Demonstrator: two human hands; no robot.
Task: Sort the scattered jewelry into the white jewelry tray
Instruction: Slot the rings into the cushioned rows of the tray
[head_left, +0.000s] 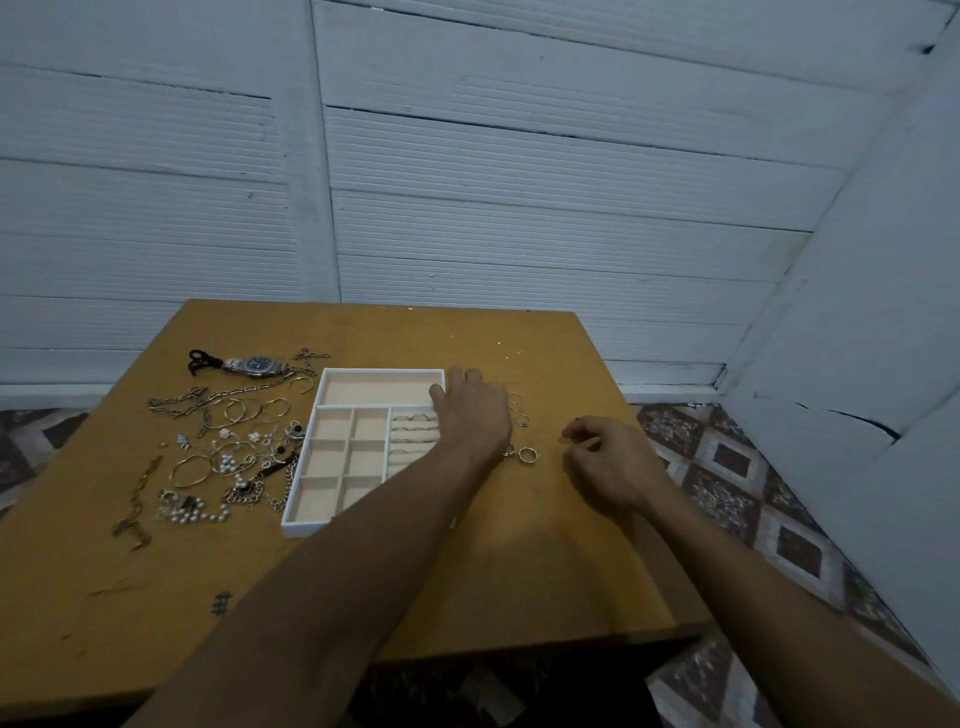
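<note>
I have the white jewelry tray (306, 527) near the middle of the wooden table (519, 571), with its long open compartment on the far side. A few rings (413, 418) already sit in the padded rolls on its right side.

The hands are apart. The left hand (470, 415) reaches across the tray's right edge, fingers stretched over the far right corner and thumb inside the rim. I cannot tell whether it grips the rim or only rests there. The right hand (608, 462) is on the bare wood to the right of the tray, fingers curled, thumb and forefinger close together. I cannot tell if anything is pinched between them.

The scattered jewelry (228, 447) crowds the left half of the table, right up against the tray's left wall, with a wristwatch (257, 365) at the far end and a loose chain (135, 509) nearest the left edge. A single ring (527, 455) and some smaller rings (517, 410) lie just beside the tray, between the two hands.

Open wood runs from the tray's near edge to the table's near edge, and beyond the tray to the far edge at the white plank wall (519, 208). The right hand is near the table's right edge.
</note>
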